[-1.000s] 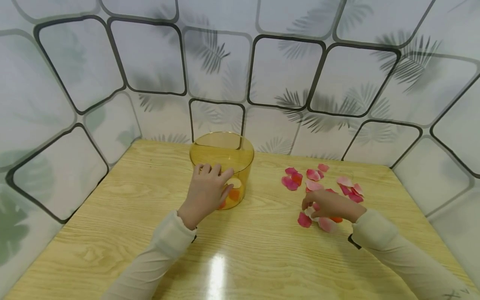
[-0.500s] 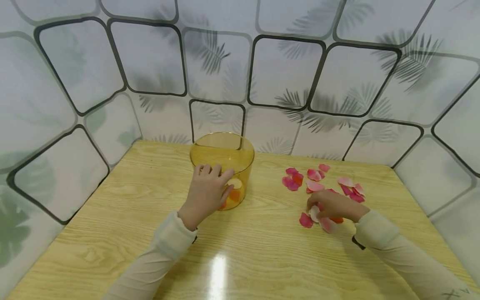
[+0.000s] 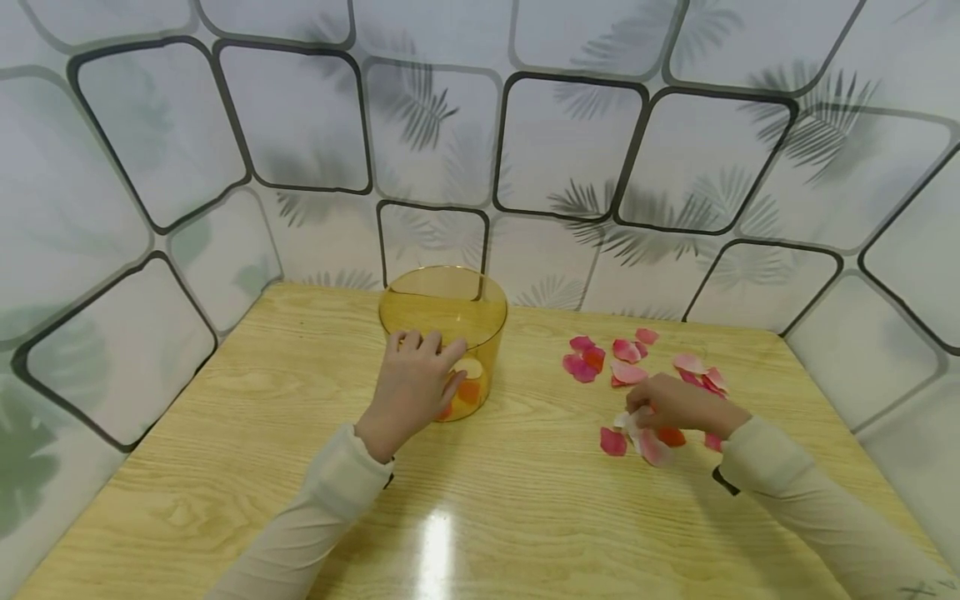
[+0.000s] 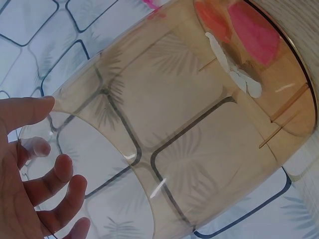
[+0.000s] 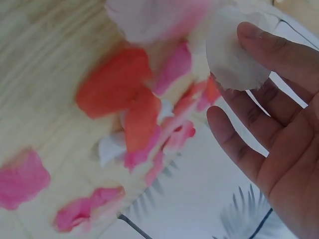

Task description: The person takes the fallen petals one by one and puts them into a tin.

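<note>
My left hand holds the near rim of a see-through amber tub, its fingers bent over the edge. Through the tub's wall an orange petal shows near the bottom; the left wrist view also gives a pink petal and a white one inside. On the right, my right hand pinches a white artificial flower petal between thumb and fingers. Just under that hand lie a red-orange petal and a crimson petal; the hand hides part of the pile.
More loose petals lie behind the right hand, with a pale pink one beside them. The wooden table meets a patterned backdrop at the back and sides.
My right hand has shifted slightly right, its fingers closing on the white petal and drawing it up. The left hand and the tub stay in place.
</note>
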{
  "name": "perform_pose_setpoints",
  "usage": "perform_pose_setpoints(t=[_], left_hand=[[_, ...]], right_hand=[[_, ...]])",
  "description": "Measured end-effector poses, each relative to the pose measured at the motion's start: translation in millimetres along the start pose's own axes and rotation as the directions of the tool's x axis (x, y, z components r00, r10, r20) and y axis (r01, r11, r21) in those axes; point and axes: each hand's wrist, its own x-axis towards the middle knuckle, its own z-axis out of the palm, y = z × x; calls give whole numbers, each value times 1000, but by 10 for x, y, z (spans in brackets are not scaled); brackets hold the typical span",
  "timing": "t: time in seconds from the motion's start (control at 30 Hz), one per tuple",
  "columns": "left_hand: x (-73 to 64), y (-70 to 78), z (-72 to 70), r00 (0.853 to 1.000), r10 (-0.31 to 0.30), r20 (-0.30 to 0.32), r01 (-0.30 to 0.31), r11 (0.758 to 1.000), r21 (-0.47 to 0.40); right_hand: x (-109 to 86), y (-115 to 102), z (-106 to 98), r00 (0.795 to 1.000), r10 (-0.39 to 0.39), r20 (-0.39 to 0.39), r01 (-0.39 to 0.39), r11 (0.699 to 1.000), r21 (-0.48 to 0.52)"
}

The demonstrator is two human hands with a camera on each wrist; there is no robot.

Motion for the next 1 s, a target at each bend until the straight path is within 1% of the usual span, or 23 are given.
perform_pose_setpoints(t=[0.07, 0.17, 0.27, 0.43, 0.5, 0.63, 0.73, 0.8, 0.87, 1.0], left_hand=[[-1, -3, -1, 1000, 1, -2, -1, 1000, 1], [-5, -8, 4, 1000, 1, -3, -1, 1000, 1], [-5, -12, 2, 1000, -1, -6, 1, 1000, 1], [-4, -14, 2, 1000, -4, -1, 4, 1000, -1], [-3, -10, 0, 1000, -2, 5, 2, 1000, 1], [1, -4, -7, 1000, 3, 6, -3, 1000, 3], [1, -6, -12, 1000, 3, -1, -3, 1000, 2], [1, -8, -11, 1000, 2, -4, -2, 1000, 3], [0, -10, -5, 1000, 0, 0, 0, 1000, 5], [2, -7, 11, 1000, 2, 11, -2, 1000, 22]], right_hand=[[0, -15, -58, 999, 32, 4, -32, 999, 2], [21, -65, -199, 998, 65, -2, -65, 998, -16], [83, -148, -399, 998, 63, -30, -65, 996, -65], [292, -340, -794, 991, 12, -130, -29, 992, -127], [404, -430, -946, 987, -4, -164, -20, 990, -142], [664, -643, -1207, 981, -16, -195, -18, 985, -173], [902, -817, -1344, 970, -80, -229, 35, 981, -193], [1071, -938, -1403, 960, -122, -250, 73, 977, -198], [1239, -1056, -1431, 956, -150, -253, 101, 976, -195], [1550, -1268, -1411, 961, -167, -222, 126, 974, -187]])
